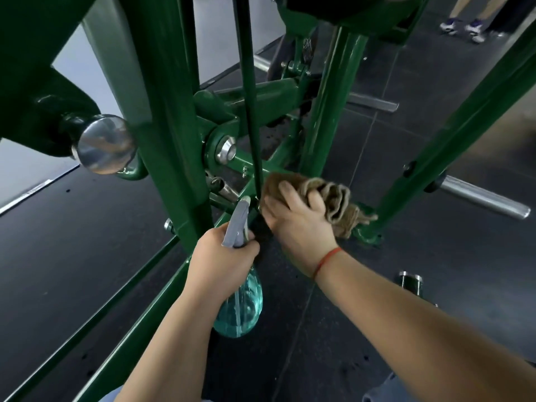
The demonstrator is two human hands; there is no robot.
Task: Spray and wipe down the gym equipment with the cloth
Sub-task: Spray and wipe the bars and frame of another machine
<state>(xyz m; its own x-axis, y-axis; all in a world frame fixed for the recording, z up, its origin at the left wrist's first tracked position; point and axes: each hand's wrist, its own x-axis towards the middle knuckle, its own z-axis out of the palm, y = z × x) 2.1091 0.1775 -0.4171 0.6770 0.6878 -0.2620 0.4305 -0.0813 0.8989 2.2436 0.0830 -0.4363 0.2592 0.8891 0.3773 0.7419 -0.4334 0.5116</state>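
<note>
While the left hand [223,256] curls its fingers [249,246] round the spray bottle [240,309] beside the green frame [168,126], the right hand [295,224] clutches the cloth [333,198] against a low bar [278,171]; wiping seems underway, upper frame possibly left.

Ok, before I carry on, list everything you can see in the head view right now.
machine frame: one, green, fills the view down to the floor
strap: one, black, runs down the middle of the frame
round cap: one, chrome, left
plate pegs: at least three, chrome, right side
spring: one, metal, low on the frame near the nozzle
floor: black, under everything
shoes: one pair, white, top right, another person's
spray bottle: one, teal with grey head, centre
cloth: one, brown, bunched against the frame
wrist string: one, red, right wrist
left hand: grips the spray bottle's neck
right hand: holds the cloth
</note>
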